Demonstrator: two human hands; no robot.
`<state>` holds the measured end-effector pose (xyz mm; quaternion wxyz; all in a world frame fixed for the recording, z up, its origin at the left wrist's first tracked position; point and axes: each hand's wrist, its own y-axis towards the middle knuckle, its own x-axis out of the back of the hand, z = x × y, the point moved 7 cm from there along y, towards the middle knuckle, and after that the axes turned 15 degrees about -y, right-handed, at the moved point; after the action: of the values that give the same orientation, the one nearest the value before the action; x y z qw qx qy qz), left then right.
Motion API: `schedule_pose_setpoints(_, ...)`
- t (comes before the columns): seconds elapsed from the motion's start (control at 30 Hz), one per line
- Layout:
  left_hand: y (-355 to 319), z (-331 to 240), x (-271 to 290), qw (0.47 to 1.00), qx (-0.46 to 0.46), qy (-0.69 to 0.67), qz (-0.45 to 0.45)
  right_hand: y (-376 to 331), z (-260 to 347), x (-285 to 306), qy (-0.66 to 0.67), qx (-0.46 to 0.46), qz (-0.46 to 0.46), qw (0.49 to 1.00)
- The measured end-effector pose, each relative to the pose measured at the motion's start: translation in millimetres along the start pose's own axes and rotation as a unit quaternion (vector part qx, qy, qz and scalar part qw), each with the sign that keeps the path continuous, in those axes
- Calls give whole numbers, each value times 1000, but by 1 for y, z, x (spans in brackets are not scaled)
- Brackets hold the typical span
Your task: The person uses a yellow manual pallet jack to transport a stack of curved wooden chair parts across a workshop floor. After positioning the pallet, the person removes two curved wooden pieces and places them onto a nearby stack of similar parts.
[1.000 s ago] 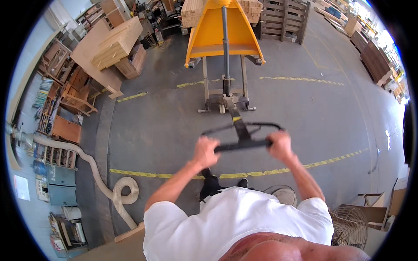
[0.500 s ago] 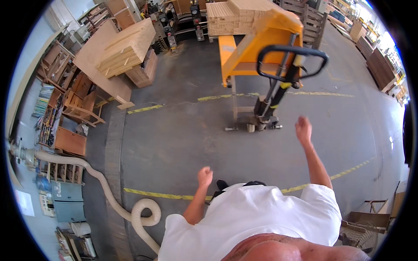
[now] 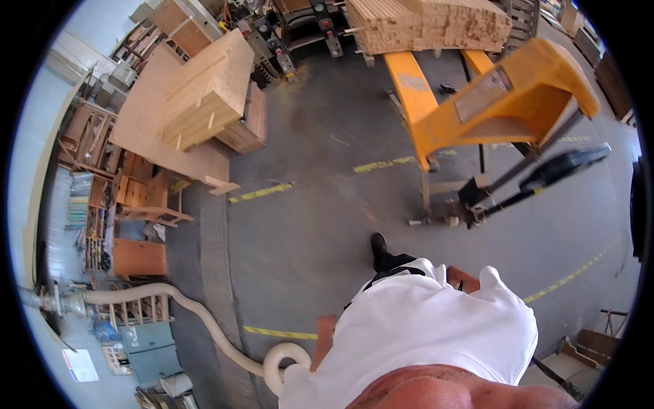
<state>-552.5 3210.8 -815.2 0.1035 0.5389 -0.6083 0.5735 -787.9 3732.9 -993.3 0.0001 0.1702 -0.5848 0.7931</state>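
Observation:
Both my hands are hidden below my white shirt; only part of my left arm and part of my right arm show at its edges. No held thing can be seen. Ahead to the right stands an orange pallet jack (image 3: 470, 119), its black handle (image 3: 565, 167) tilted out to the right. Its forks (image 3: 412, 82) reach under a stack of light wooden strips (image 3: 436, 27). The jack is apart from my visible arms. One black shoe (image 3: 379, 247) of mine is forward on the grey floor.
At the left, a stack of light wooden boards (image 3: 208, 88) rests by a large panel (image 3: 146, 109). A pale flexible hose (image 3: 204, 324) runs along the floor to the left wall. Wooden furniture (image 3: 139, 255) and a blue-grey cabinet (image 3: 150, 351) line that side. Yellow tape (image 3: 262, 193) marks the floor.
My hands have dropped from in front of me to out of sight beneath my body. The pallet jack now appears farther right, its handle swung to the right. One foot has come forward.

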Motion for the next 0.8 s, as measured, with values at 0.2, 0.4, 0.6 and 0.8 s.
schedule_pose_setpoints(0.2, 158, 48, 143, 675, 213, -667, -234, 67, 142, 396, -107, 137, -423, 889)
schedule_pose_setpoints(0.4, 303, 84, 251, 742, 145, -617, -219, 11, 283, 631, 189, 175, -448, 856)
schedule_pose_setpoints(0.6, 402, 87, 357, 945, -238, 36, -220, 93, 283, 650, 165, 7, -375, 912)
schedule_pose_setpoints(0.8, 631, 116, 532, 988, 18, -137, -71, 86, 260, 582, 225, -156, -372, 887)
